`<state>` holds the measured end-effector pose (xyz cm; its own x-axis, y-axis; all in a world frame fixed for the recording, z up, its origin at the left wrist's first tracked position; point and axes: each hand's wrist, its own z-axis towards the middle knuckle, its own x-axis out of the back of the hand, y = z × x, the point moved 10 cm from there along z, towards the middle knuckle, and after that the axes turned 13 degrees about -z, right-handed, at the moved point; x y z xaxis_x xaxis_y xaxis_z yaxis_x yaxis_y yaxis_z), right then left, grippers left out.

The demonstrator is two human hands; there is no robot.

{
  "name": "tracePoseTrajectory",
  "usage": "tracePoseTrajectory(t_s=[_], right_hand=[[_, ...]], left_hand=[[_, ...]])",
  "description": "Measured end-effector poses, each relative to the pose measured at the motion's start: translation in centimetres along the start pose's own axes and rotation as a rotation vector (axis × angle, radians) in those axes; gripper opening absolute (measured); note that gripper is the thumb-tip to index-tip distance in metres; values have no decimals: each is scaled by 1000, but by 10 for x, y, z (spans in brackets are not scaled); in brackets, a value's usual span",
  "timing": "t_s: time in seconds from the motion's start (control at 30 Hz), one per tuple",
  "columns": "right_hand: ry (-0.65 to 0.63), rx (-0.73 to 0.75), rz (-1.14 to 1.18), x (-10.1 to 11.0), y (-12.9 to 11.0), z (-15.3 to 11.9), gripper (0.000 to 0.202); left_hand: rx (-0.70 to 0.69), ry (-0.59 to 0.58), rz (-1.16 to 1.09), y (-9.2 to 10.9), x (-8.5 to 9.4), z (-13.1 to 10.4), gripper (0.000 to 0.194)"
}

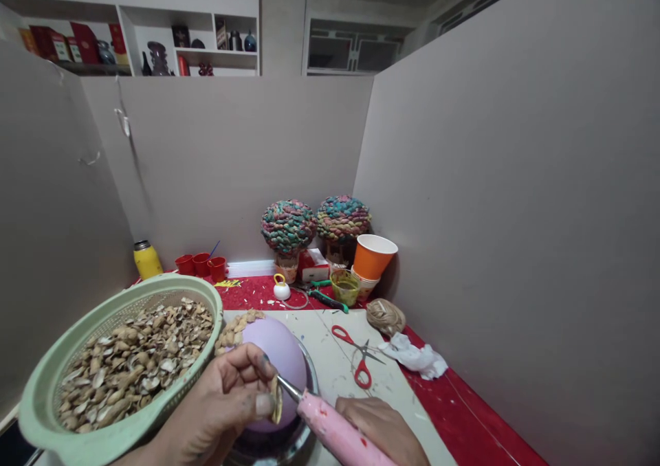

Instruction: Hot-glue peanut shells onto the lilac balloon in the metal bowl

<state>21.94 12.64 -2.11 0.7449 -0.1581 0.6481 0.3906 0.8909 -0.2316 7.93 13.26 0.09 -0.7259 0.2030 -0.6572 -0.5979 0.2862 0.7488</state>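
Note:
My left hand (227, 397) pinches a half peanut shell (277, 403) between thumb and fingers. My right hand (384, 428) is wrapped round a pink hot glue gun (330, 421), its metal nozzle touching or very close to the shell. Behind both hands a purple balloon (281, 346) rests in a shiny metal bowl (312, 376). Peanut shells (234, 332) cover the balloon's upper left side. To the left stands a green plastic colander (38, 390) full of loose peanut shells (134, 359).
Red-handled scissors (361, 356) lie open on the pale board (335, 397), near a twine ball (386, 316) and crumpled tissue (415, 356). Farther back are green-handled pliers (328, 301), orange paper cup (374, 258), two colourful shell-covered trees (289, 227), red cups (201, 264) and a yellow bottle (148, 261).

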Motion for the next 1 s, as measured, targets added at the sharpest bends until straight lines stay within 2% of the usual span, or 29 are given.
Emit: tracePoseTrajectory(t_s=[0.43,0.7,0.9,1.0], right_hand=[[77,41,-71,11,-10,6,60],[96,63,-98,14,-14,10,51],[223,77,-72,31,-26,22,47],[245,68,-70,36,-30,27,48]], left_hand=[[6,-21,-15,-1,1,3,32],[-6,-60,-32,0,0,3,33],[-7,-76,-47,0,-2,3,30],[-12,-85,-47,1,-4,2,29]])
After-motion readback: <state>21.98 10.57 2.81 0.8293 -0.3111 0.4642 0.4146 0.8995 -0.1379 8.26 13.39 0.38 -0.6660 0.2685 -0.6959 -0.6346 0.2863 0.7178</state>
